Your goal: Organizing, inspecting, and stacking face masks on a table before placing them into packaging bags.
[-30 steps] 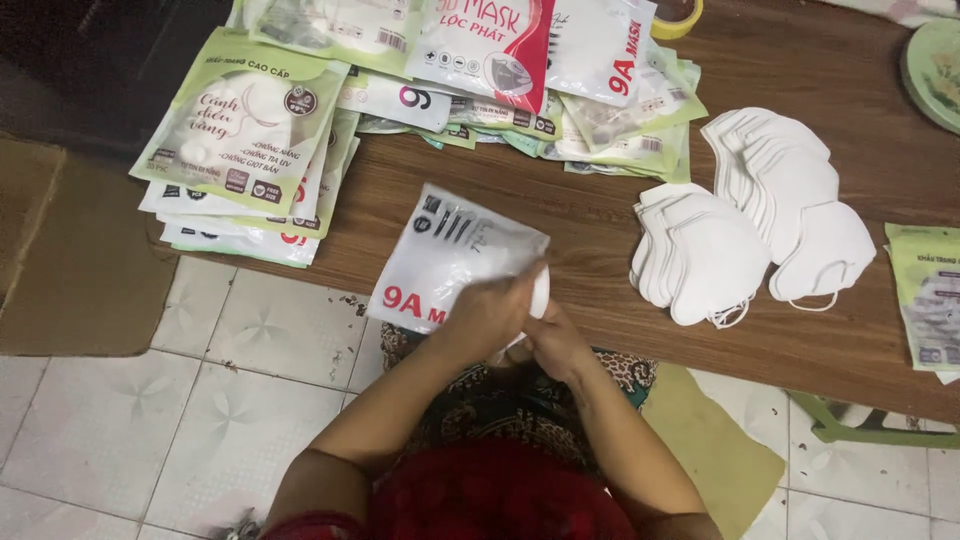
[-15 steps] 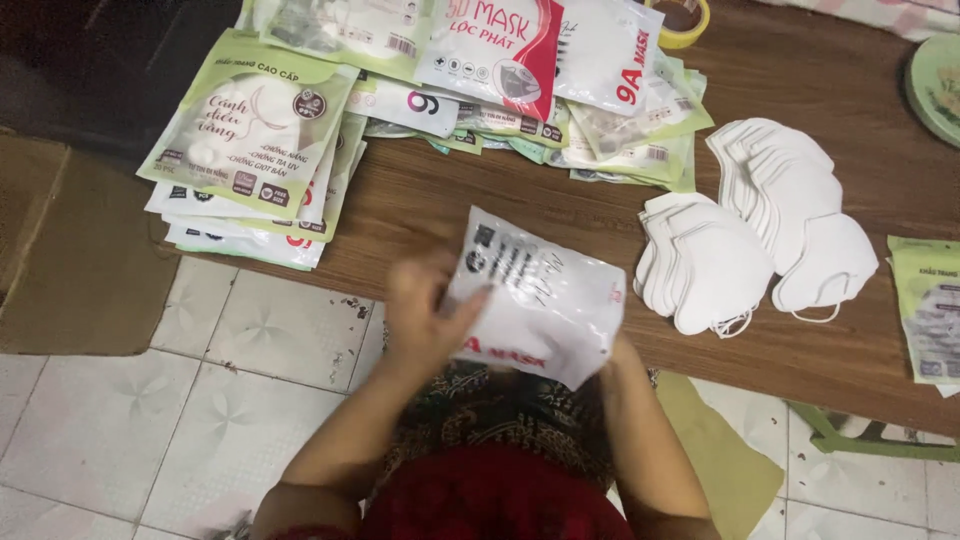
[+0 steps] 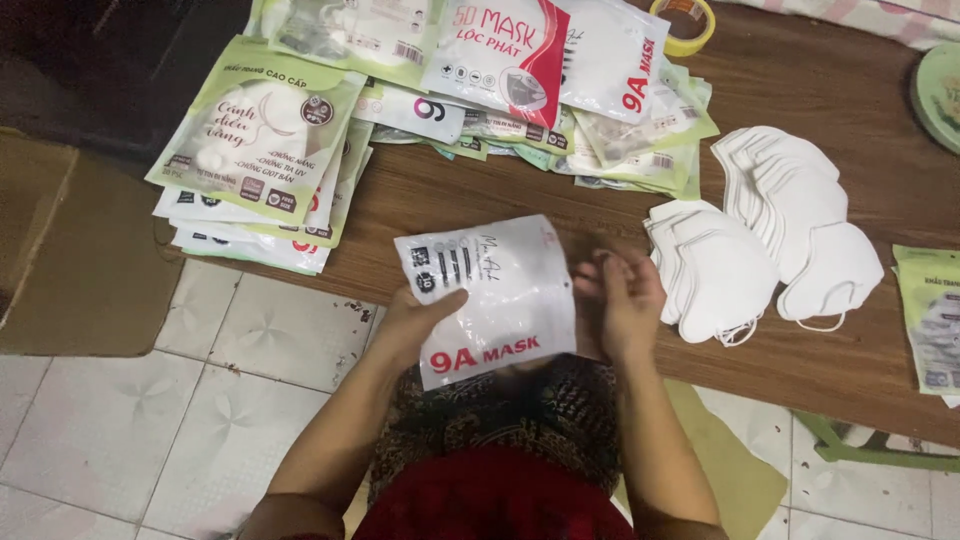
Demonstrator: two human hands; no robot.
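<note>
Left hand grips a flat white mask pouch with red lettering; right hand touches its edge, fingers loose.

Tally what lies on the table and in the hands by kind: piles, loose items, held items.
Piles of white face masks: 2
Heaps of printed mask pouches: 2
White mask pouch held in the left hand, right hand at its edge: 1
Roll of yellow tape: 1
Green pouch at the table's right edge: 1
Total: 7

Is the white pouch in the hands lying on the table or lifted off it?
Lifted: the white pouch is held above the table edge, pinched by the left hand; the right hand is at its side.
</note>
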